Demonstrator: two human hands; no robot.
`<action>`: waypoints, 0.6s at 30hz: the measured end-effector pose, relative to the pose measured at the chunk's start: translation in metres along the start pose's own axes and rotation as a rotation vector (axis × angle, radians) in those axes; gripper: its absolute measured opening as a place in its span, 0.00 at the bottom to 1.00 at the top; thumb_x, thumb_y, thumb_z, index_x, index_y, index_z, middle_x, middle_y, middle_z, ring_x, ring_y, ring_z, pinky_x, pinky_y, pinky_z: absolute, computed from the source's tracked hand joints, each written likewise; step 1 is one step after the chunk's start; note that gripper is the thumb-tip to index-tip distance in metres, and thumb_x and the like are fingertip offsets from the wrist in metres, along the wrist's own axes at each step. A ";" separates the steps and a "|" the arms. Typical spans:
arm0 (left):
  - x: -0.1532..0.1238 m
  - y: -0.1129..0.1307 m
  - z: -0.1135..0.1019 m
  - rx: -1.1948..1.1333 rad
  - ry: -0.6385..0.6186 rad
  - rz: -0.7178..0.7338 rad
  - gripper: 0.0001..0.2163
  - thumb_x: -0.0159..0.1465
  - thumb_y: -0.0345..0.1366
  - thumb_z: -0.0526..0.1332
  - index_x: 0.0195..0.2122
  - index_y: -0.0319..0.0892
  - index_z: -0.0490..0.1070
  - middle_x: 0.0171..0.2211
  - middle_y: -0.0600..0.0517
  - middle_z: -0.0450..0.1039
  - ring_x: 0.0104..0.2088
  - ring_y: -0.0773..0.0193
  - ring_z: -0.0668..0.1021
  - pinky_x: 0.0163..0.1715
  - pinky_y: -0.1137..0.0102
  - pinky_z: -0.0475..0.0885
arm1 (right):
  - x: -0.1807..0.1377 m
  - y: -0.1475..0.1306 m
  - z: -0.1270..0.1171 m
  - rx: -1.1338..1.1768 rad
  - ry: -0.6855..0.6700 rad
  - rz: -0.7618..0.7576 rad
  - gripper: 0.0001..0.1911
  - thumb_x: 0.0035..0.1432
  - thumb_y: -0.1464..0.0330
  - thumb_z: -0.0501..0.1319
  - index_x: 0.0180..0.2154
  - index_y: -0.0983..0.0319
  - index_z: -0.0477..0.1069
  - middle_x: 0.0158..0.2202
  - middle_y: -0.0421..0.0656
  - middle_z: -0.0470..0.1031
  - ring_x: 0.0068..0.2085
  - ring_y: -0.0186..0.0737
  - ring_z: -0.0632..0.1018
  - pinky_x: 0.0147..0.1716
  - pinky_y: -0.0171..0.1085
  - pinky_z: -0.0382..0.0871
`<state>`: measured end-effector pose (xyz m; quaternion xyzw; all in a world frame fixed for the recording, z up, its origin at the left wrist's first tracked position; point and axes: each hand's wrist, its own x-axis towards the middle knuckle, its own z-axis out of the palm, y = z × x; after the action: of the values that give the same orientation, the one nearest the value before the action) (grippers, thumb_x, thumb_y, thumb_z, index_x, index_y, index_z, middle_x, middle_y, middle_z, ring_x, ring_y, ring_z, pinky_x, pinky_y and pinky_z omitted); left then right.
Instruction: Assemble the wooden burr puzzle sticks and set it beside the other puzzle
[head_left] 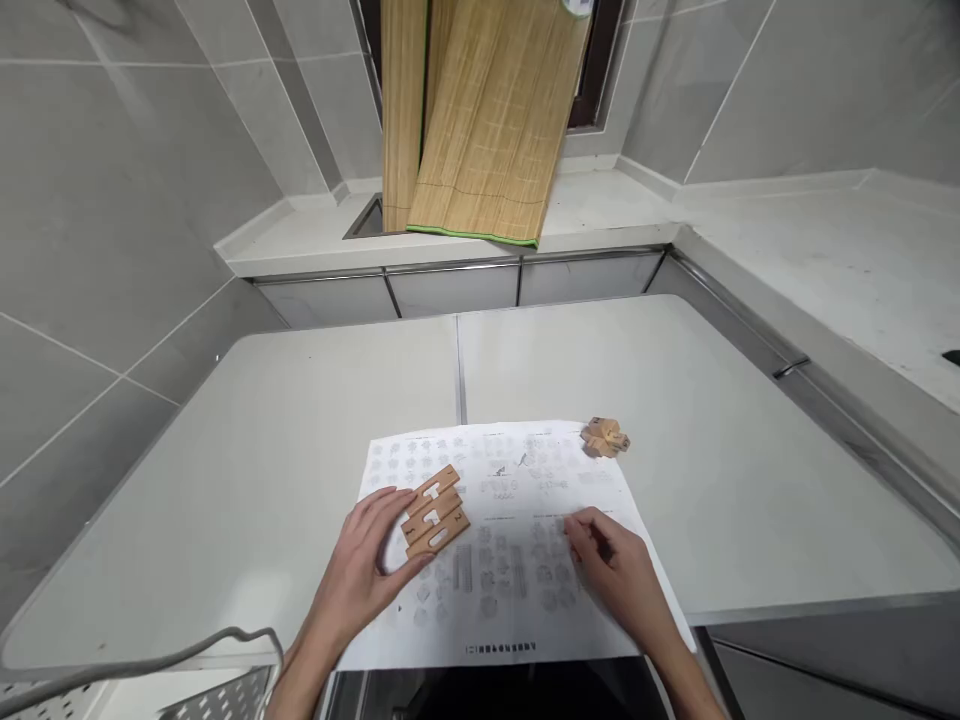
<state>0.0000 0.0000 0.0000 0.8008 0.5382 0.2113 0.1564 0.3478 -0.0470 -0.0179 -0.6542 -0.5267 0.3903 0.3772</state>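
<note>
A white instruction sheet (517, 600) printed with small diagrams lies on the table's near edge. Three flat notched wooden puzzle pieces (435, 511) lie side by side on its left part. My left hand (364, 570) rests beside them, fingers spread, with the thumb and fingertips touching the pieces' left and lower edges. My right hand (619, 570) lies on the sheet's right part with its fingers curled down against the paper, holding nothing I can see. A small assembled wooden puzzle block (604, 437) stands at the sheet's far right corner, away from both hands.
The white table (262, 450) has a seam down its middle and a grey tiled wall on the left. A bamboo mat (487, 120) leans at the back counter. A grey cable (135, 660) and a perforated metal part sit at the lower left.
</note>
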 end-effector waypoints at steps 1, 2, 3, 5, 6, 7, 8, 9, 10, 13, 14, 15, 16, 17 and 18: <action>0.001 0.002 0.001 -0.002 -0.004 0.006 0.29 0.67 0.51 0.69 0.68 0.56 0.67 0.64 0.46 0.73 0.66 0.42 0.73 0.61 0.46 0.76 | 0.000 0.000 0.000 0.001 0.006 -0.003 0.26 0.72 0.46 0.55 0.30 0.58 0.70 0.25 0.38 0.65 0.27 0.38 0.66 0.27 0.36 0.60; 0.002 0.005 0.002 -0.005 -0.010 0.012 0.30 0.67 0.51 0.70 0.68 0.56 0.66 0.64 0.46 0.73 0.66 0.41 0.73 0.61 0.46 0.76 | 0.000 0.000 0.000 0.002 0.011 -0.006 0.26 0.72 0.45 0.55 0.30 0.58 0.70 0.25 0.38 0.66 0.27 0.38 0.66 0.27 0.36 0.60; 0.003 0.008 0.003 -0.011 -0.017 0.020 0.30 0.67 0.51 0.70 0.68 0.56 0.66 0.64 0.46 0.73 0.65 0.41 0.74 0.61 0.46 0.75 | 0.000 0.000 0.000 0.003 0.015 -0.007 0.27 0.71 0.45 0.55 0.30 0.58 0.70 0.24 0.38 0.65 0.27 0.38 0.66 0.26 0.36 0.60; 0.005 0.013 0.006 -0.023 -0.020 0.040 0.30 0.66 0.50 0.70 0.68 0.56 0.66 0.64 0.46 0.74 0.65 0.42 0.74 0.61 0.46 0.75 | 0.001 -0.001 0.000 0.005 0.020 -0.008 0.27 0.71 0.44 0.54 0.30 0.58 0.70 0.24 0.38 0.65 0.27 0.38 0.66 0.26 0.36 0.60; 0.006 0.016 0.008 -0.027 -0.016 0.050 0.30 0.66 0.50 0.70 0.68 0.56 0.66 0.64 0.46 0.74 0.65 0.42 0.75 0.61 0.47 0.75 | 0.001 -0.001 0.000 0.005 0.017 -0.008 0.28 0.71 0.44 0.54 0.30 0.58 0.70 0.24 0.38 0.65 0.27 0.38 0.66 0.26 0.36 0.60; 0.007 0.020 0.009 -0.030 -0.009 0.057 0.30 0.66 0.50 0.71 0.67 0.56 0.66 0.63 0.47 0.74 0.64 0.43 0.75 0.61 0.47 0.75 | 0.001 -0.002 0.000 0.006 0.012 -0.010 0.28 0.71 0.44 0.54 0.30 0.58 0.70 0.24 0.38 0.65 0.27 0.38 0.66 0.27 0.36 0.60; 0.008 0.023 0.012 -0.031 -0.001 0.062 0.30 0.66 0.50 0.71 0.67 0.56 0.67 0.63 0.47 0.75 0.64 0.43 0.75 0.61 0.47 0.76 | 0.001 -0.002 0.000 0.006 0.008 -0.010 0.28 0.71 0.44 0.55 0.30 0.58 0.70 0.24 0.37 0.65 0.27 0.38 0.66 0.27 0.36 0.60; 0.008 0.026 0.014 -0.032 0.007 0.064 0.30 0.66 0.50 0.71 0.67 0.56 0.67 0.63 0.47 0.75 0.63 0.43 0.76 0.60 0.47 0.76 | 0.001 -0.002 0.000 0.006 0.007 -0.009 0.27 0.71 0.44 0.55 0.30 0.58 0.70 0.24 0.37 0.65 0.27 0.38 0.66 0.27 0.36 0.60; 0.009 0.029 0.016 -0.035 0.013 0.065 0.29 0.66 0.50 0.71 0.66 0.55 0.67 0.62 0.47 0.75 0.63 0.43 0.76 0.60 0.47 0.76 | 0.001 -0.002 0.000 0.005 0.008 -0.008 0.27 0.71 0.45 0.55 0.30 0.58 0.70 0.24 0.37 0.65 0.27 0.38 0.66 0.27 0.36 0.60; 0.011 0.038 0.022 -0.049 0.013 0.070 0.29 0.66 0.51 0.71 0.66 0.55 0.67 0.62 0.46 0.76 0.62 0.43 0.77 0.59 0.47 0.76 | 0.000 -0.001 -0.001 0.001 0.013 -0.006 0.26 0.72 0.47 0.56 0.30 0.58 0.70 0.24 0.37 0.65 0.27 0.38 0.66 0.27 0.35 0.60; 0.012 0.041 0.025 -0.053 0.009 0.075 0.29 0.66 0.51 0.71 0.66 0.55 0.67 0.62 0.46 0.76 0.62 0.43 0.77 0.59 0.46 0.76 | 0.000 -0.001 -0.001 -0.002 0.013 -0.007 0.25 0.72 0.47 0.55 0.30 0.58 0.70 0.24 0.37 0.65 0.27 0.38 0.66 0.28 0.36 0.60; 0.013 0.044 0.027 -0.056 0.004 0.079 0.30 0.65 0.51 0.71 0.66 0.55 0.67 0.62 0.46 0.75 0.63 0.42 0.77 0.60 0.45 0.76 | 0.000 -0.001 -0.001 -0.007 0.012 -0.009 0.25 0.72 0.48 0.55 0.30 0.58 0.69 0.24 0.37 0.65 0.27 0.38 0.66 0.28 0.36 0.61; 0.013 0.047 0.029 -0.059 0.000 0.084 0.30 0.65 0.50 0.72 0.66 0.55 0.66 0.62 0.46 0.75 0.63 0.42 0.76 0.60 0.45 0.75 | 0.000 -0.001 -0.001 -0.013 0.007 -0.011 0.25 0.72 0.48 0.55 0.30 0.58 0.69 0.24 0.37 0.65 0.27 0.38 0.66 0.28 0.36 0.61; 0.014 0.049 0.032 -0.062 -0.003 0.087 0.31 0.65 0.50 0.72 0.66 0.55 0.66 0.62 0.45 0.75 0.63 0.41 0.76 0.60 0.44 0.75 | 0.000 -0.002 -0.002 -0.021 0.003 -0.012 0.25 0.73 0.48 0.55 0.30 0.58 0.69 0.24 0.37 0.65 0.27 0.38 0.66 0.29 0.36 0.61; 0.014 0.051 0.035 -0.065 -0.006 0.088 0.31 0.64 0.49 0.73 0.67 0.55 0.66 0.63 0.45 0.74 0.63 0.41 0.76 0.60 0.43 0.74 | 0.001 -0.002 -0.002 -0.033 -0.001 -0.014 0.24 0.73 0.49 0.55 0.30 0.58 0.69 0.24 0.37 0.65 0.27 0.38 0.66 0.28 0.36 0.61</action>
<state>0.0632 -0.0067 -0.0029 0.8189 0.4946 0.2329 0.1747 0.3489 -0.0460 -0.0149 -0.6564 -0.5378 0.3791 0.3690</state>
